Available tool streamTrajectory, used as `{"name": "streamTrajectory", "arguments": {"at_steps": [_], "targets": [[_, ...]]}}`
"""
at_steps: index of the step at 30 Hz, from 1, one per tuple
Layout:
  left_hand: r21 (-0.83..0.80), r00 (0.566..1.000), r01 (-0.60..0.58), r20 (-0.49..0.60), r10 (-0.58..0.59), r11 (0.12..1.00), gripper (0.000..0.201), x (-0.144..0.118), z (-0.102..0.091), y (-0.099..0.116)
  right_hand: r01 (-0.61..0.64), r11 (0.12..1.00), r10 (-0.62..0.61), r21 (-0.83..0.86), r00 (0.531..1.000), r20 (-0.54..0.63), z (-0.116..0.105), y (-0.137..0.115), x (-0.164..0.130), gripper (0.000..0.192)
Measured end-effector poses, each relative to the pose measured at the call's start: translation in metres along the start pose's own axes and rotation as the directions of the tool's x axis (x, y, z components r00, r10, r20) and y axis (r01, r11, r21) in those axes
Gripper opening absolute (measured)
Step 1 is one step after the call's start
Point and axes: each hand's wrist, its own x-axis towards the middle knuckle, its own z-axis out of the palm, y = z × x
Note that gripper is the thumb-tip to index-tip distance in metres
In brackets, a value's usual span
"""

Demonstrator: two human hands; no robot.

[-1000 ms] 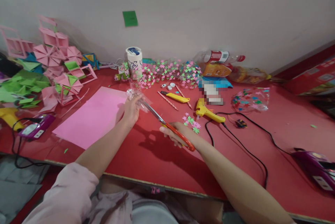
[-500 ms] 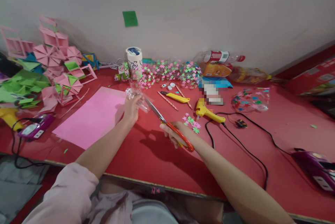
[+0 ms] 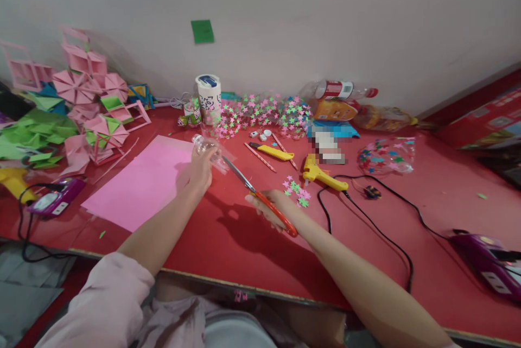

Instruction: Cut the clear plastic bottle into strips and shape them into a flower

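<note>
My left hand (image 3: pixel 202 166) is closed around a clear plastic bottle piece (image 3: pixel 218 159), whose threaded neck points up and to the left. In my right hand (image 3: pixel 268 208) are scissors (image 3: pixel 275 214) with orange-red handles and long metal blades. The blade tips lie at the right-hand edge of the bottle piece; whether plastic sits between them I cannot tell. Under and beside my left hand is a stack of pink paper (image 3: pixel 140 188). Small pink and green paper stars (image 3: pixel 297 191) lie just beyond my right hand.
A yellow glue gun (image 3: pixel 324 175) with a black cord, a yellow box cutter (image 3: pixel 273 152) and paper straws lie past my hands. Behind them stand a white cup (image 3: pixel 209 99), bags of stars and bottles (image 3: pixel 340 89). Folded paper shapes (image 3: pixel 77 87) pile up at left; a purple power strip (image 3: pixel 488 261) is at right.
Both hands have shifted slightly left with the bottle piece and scissors. The scissors' handles have come closer together, and their blades look more closed.
</note>
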Motion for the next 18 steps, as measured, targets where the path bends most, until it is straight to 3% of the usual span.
{"name": "streamTrajectory", "arguments": {"at_steps": [3,6,11,18], "targets": [[0.042,0.988,-0.153,-0.007,0.154,0.987,0.022,0.005,-0.002,-0.005,0.065,0.997,-0.065,0.03,0.998,-0.004,0.001,0.006,0.003,0.053],[0.051,0.976,-0.216,0.043,0.214,0.975,0.023,0.006,0.001,-0.007,0.088,0.996,-0.088,0.005,0.996,0.012,0.0,0.013,0.006,0.054],[0.016,0.959,-0.276,0.068,0.275,0.961,0.026,-0.002,0.008,-0.004,0.099,0.995,-0.099,0.005,0.995,0.012,0.0,0.015,0.007,0.056],[0.024,0.965,-0.256,0.062,0.254,0.966,0.032,-0.005,0.009,-0.004,0.037,0.999,-0.038,0.033,0.999,0.004,0.002,0.007,0.003,0.053]]}}
